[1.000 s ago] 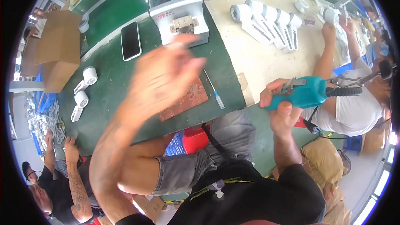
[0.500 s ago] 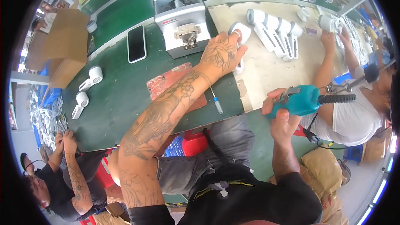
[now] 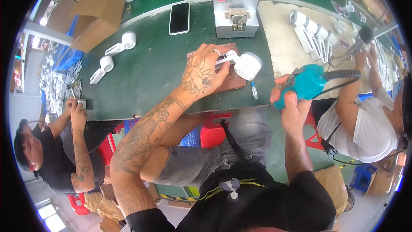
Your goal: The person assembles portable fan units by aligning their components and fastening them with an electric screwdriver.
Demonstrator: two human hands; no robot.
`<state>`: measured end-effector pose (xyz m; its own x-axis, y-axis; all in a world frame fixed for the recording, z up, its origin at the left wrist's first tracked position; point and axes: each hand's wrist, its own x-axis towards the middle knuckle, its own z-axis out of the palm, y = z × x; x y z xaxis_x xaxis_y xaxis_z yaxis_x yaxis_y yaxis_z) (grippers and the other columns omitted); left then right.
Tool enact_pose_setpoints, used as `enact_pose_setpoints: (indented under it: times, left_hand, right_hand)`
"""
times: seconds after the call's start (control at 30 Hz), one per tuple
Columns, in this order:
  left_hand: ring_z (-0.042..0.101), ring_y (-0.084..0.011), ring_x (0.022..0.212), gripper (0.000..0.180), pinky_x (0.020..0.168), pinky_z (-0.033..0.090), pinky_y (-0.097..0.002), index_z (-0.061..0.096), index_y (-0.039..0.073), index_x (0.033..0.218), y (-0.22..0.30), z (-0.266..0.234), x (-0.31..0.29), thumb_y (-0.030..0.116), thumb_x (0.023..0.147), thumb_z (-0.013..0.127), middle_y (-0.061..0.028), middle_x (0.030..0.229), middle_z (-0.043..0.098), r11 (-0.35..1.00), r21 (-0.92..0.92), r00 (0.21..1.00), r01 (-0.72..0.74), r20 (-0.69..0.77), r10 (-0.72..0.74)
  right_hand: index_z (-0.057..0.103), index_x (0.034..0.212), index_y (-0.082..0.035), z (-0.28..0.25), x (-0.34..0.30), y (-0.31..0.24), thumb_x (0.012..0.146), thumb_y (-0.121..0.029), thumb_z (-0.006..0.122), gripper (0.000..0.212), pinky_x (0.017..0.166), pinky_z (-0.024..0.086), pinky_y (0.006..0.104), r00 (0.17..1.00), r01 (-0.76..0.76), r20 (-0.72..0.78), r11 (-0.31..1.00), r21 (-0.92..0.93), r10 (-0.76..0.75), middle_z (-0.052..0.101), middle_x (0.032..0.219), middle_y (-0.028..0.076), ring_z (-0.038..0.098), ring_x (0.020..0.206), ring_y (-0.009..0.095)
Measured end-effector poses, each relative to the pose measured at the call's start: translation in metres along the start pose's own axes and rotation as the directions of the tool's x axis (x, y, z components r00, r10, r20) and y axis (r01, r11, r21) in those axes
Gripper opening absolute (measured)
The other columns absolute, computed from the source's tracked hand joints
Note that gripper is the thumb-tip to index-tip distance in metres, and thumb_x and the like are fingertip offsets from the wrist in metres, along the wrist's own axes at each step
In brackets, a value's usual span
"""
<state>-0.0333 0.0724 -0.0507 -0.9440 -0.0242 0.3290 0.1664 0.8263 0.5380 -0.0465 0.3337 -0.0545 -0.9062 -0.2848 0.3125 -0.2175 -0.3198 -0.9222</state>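
Note:
My left hand (image 3: 202, 69) is closed round the handle of a white handheld fan (image 3: 248, 66), its drum-shaped head to the right. The handle's open side shows a dark strip inside. Beneath the fan lies a worn red block (image 3: 233, 84) on the green table. My right hand (image 3: 293, 103) grips a teal electric screwdriver (image 3: 304, 84) by its body, with a black ribbed cable sleeve pointing right; I cannot make out its bit. The screwdriver is held in the air near the table's front edge, apart from the fan. A small clear-handled screwdriver (image 3: 254, 90) lies beside the red block.
Behind the block stand a grey-white machine (image 3: 235, 15) and a phone (image 3: 179, 18). Several white fans (image 3: 315, 33) lie in a row on the beige sheet; two more (image 3: 128, 41) lie left. A cardboard box (image 3: 96, 10) is far left. Co-workers sit on both sides.
My left hand has brought a white fan from the beige sheet back over the red block. My right hand still grips the teal screwdriver. The whole view has shifted.

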Motion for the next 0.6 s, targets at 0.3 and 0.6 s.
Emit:
enact_pose_setpoints:
  times: [0.3,0.6]
  left_hand:
    - [0.064,-0.0380,0.102,0.030,0.097,0.047,-0.0469,0.073,0.009,0.110,0.006,0.008,-0.017,0.028,0.088,0.075,-0.0150,0.104,0.071,0.999,-0.051,0.985,0.011,-0.171,-0.019]
    - [0.065,-0.0357,0.092,0.032,0.090,0.050,-0.0453,0.075,0.007,0.102,0.004,0.008,-0.015,0.036,0.088,0.074,-0.0127,0.092,0.071,0.992,-0.089,0.991,0.087,-0.095,-0.095]
  right_hand:
    - [0.062,0.115,0.004,0.012,-0.017,-0.017,0.101,-0.031,0.064,0.038,0.065,0.048,0.0289,0.999,-0.040,0.010,0.997,-0.059,0.041,0.063,0.081,0.006,0.061,0.071,0.014]
    - [0.059,0.116,0.005,0.033,0.005,-0.025,0.102,-0.051,0.058,0.057,0.062,0.046,0.0310,0.998,0.026,-0.050,0.998,-0.055,-0.029,0.058,0.073,0.006,0.058,0.067,0.016]
